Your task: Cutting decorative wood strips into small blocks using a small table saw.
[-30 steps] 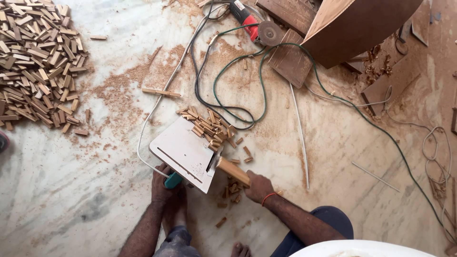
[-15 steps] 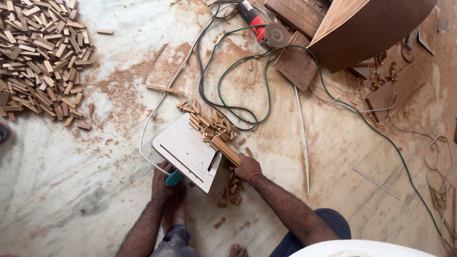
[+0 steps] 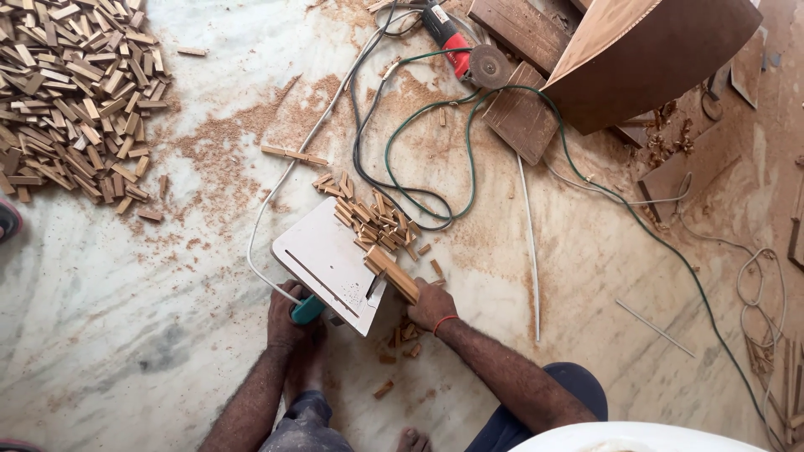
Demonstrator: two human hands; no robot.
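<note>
My right hand (image 3: 431,305) grips the long wooden strip (image 3: 392,274) on the white saw plate (image 3: 331,264); left hand (image 3: 285,314) clamps the teal handle (image 3: 307,310): feed slowly, fingers clear

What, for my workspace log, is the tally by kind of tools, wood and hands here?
Red angle grinder: 1
White-plated cutting tool: 1
Wood-block piles: 2 (large pile, small pile)
Wooden strip: 1
Hands: 2 (left hand gripping teal handle, right hand holding the strip)
Total: 7
</note>
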